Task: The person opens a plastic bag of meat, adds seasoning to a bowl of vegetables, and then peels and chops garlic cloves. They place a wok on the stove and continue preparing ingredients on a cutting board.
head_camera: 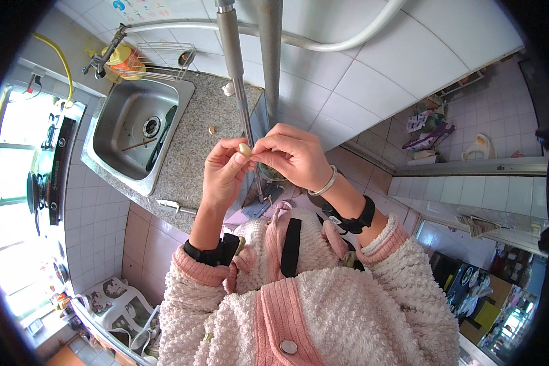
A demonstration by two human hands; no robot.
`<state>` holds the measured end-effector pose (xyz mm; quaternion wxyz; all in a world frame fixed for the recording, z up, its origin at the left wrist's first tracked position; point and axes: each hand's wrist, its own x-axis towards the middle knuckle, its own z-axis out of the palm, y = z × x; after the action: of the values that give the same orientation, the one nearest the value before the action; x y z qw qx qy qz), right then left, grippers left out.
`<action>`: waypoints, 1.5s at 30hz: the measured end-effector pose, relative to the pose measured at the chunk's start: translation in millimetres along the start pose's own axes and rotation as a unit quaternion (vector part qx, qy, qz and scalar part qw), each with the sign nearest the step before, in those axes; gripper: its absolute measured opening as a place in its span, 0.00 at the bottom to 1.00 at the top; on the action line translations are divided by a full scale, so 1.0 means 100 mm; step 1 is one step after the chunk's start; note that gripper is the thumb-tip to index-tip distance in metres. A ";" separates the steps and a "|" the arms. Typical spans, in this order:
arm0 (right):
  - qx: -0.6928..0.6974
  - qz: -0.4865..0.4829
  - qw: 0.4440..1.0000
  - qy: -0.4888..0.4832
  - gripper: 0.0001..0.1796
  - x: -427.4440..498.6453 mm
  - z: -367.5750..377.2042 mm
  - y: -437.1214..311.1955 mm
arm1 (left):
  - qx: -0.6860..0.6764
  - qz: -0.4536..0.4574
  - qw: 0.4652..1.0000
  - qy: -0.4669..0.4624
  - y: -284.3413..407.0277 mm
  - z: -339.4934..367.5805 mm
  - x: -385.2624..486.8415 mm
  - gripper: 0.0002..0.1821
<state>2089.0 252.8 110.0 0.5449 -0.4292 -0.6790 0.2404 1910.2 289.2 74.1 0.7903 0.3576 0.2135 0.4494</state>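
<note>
Just right of the granite countertop's edge, my left hand (223,171) pinches a pale garlic clove (244,149) between thumb and fingers. The fingertips of my right hand (295,153) close on the lower end of the same clove; whether they grip its skin or its flesh is too small to tell. Another garlic clove (212,130) lies on the granite countertop (196,110), to the upper left of my hands. What looks like a white garlic bulb (228,89) rests farther back, near the wall. A knife (176,207) lies along the counter's front edge.
A steel sink (186,94) holding a chopstick-like stick (138,144) and a dark green utensil (164,135) is set into the counter. A metal pole (231,41) rises behind my hands beside a grey pipe (270,59). A wire rack (164,48) stands behind the sink.
</note>
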 end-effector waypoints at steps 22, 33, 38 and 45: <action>-0.097 0.035 0.995 0.008 0.09 0.00 0.02 0.06 | 0.047 -0.042 0.992 0.110 0.07 0.15 0.01 0.10; -0.057 0.031 0.998 -0.016 0.08 -0.04 -0.05 0.12 | 0.102 -0.034 0.988 0.114 0.05 0.16 0.00 0.10; 0.076 0.116 0.990 0.004 0.08 -0.04 -0.04 0.10 | 0.024 -0.070 0.992 0.100 0.07 0.14 -0.01 0.11; -0.076 0.008 0.996 -0.038 0.09 -0.03 -0.09 0.04 | -0.020 -0.083 0.992 0.094 0.07 0.14 -0.03 0.11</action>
<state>2099.0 251.0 108.0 0.4824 -0.4659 -0.7119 0.2084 1913.7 284.5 88.6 0.8080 0.2794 0.3067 0.4183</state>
